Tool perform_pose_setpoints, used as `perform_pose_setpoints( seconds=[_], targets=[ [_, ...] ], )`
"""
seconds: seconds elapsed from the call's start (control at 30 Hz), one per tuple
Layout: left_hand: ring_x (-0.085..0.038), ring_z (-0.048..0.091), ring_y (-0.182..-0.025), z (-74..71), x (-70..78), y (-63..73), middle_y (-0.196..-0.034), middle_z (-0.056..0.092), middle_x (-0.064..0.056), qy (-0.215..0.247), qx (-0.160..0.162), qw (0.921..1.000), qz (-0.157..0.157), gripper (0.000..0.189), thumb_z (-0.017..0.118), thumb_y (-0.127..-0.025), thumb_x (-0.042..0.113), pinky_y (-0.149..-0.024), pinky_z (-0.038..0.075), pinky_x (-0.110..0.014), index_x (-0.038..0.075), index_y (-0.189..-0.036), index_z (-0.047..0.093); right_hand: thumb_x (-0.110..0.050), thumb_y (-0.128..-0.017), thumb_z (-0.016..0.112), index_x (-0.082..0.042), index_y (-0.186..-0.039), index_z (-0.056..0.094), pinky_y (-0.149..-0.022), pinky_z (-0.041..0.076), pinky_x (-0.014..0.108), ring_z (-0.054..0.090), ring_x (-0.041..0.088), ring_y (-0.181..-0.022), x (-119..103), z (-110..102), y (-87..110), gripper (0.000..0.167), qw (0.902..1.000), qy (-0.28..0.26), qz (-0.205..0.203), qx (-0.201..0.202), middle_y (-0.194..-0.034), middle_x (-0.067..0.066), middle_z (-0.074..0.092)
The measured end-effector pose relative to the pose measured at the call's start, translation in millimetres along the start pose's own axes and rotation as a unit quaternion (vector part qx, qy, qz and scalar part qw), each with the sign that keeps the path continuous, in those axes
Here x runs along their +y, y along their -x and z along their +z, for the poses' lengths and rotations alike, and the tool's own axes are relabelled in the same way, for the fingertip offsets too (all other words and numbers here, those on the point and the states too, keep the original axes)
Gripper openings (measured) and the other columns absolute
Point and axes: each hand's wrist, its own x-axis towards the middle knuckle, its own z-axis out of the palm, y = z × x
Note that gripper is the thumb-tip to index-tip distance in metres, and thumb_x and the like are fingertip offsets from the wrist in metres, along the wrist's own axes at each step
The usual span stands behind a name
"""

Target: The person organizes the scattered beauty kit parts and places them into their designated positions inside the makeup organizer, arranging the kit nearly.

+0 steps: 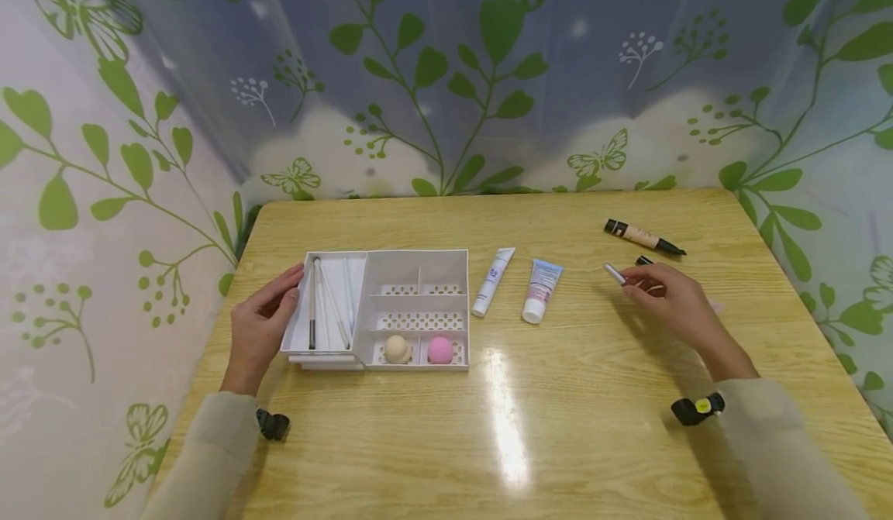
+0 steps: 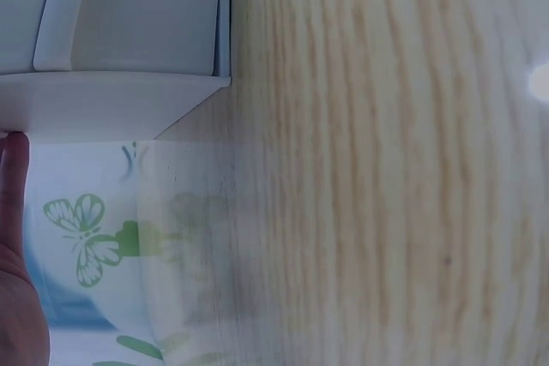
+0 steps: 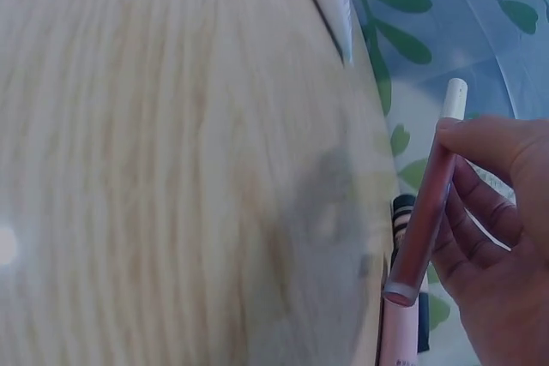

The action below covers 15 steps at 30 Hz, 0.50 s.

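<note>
Where the left hand (image 1: 260,332) rests, at the far left, its fingers lie against the outer left wall of the white cosmetics organizer (image 1: 418,301), not wrapped around anything. Inside the organizer's left tray, slim makeup brushes (image 1: 312,303) lie lengthwise, near to far, a dark-handled one leftmost. Right of that tray are perforated compartments; the two nearest hold a beige makeup sponge (image 1: 397,349) and, to its right, a round pink sponge (image 1: 440,351).

Just right of the organizer, a slim white squeeze tube (image 1: 492,284) slants from its near-left cap to its far-right crimped end. Next comes a wider blue-and-pink squeeze tube (image 1: 542,290), white cap toward the near side, crimped end far and slightly right.

Well apart from the left hand, the right hand (image 1: 666,303) pinches a lip gloss tube (image 3: 429,203) between thumb and fingers at the table's right side. Its pale cap points left and far; its long axis runs back toward the near right, beneath the fingers. Beyond this hand, a beige-and-black cosmetic tube (image 1: 643,237) slants from far left to near right.
</note>
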Motion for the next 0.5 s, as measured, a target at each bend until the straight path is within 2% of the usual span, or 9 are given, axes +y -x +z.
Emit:
perform_pose_setpoints(
  seconds=[0.27,0.5],
  targets=[
    [0.007,0.067,-0.126,0.0,0.1,0.3,-0.145,0.071,-0.017,0.007,-0.003,1.0,0.005,0.029,0.068,-0.107,0.007,-0.101,0.052,-0.008,0.005,-0.134,0.078,-0.022,-0.108,0.07,-0.005,-0.133,0.074,-0.083,0.048,0.003,0.057,-0.013,-0.096,-16,5,-11.0,0.03,1.0,-0.006,-0.001,-0.002,-0.116,0.016,0.079],
    [0.008,0.066,-0.127,-0.5,2.1,1.5,-0.146,0.071,-0.014,-0.003,-0.005,1.0,0.0,0.03,0.068,-0.107,0.01,-0.101,0.052,-0.007,0.007,-0.136,0.078,-0.022,-0.108,0.07,-0.006,-0.134,0.074,-0.083,0.048,0.004,0.059,-0.013,-0.097,-30,13,-22.1,0.031,0.9997,-0.022,-0.007,-0.001,-0.12,0.016,0.078]
  ],
)
